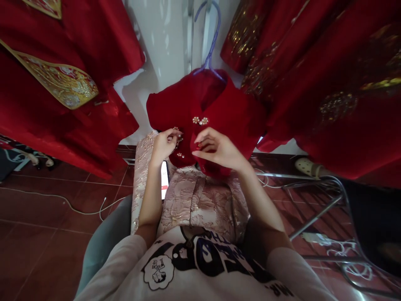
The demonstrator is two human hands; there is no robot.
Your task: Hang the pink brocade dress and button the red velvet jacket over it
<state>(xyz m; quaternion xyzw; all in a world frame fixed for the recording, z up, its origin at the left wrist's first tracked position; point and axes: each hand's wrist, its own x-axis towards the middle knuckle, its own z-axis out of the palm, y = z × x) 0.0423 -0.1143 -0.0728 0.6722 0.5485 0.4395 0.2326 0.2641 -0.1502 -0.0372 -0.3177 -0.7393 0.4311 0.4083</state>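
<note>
A red garment (232, 104) hangs from a purple hanger (213, 42) in front of me, with a pearl flower clasp (200, 121) fastened near its neckline. My left hand (165, 145) is at its left front panel, thumb and fingers closed around a beaded ornament at the edge. Lower on that panel sits a small ornament (180, 155). My right hand (217, 147) touches the right front edge, its fingers bent around something small and red that I cannot make out clearly. Pink brocade cloth (206, 200) lies over my lap beneath the garment.
Red garments with gold decoration (62, 79) hang at the left, others (313, 83) at the right. A lit phone (164, 179) lies by my left forearm. Cables (78, 209) cross the tiled floor. A metal-framed chair (360, 209) stands at the right, near a pale clog (308, 167).
</note>
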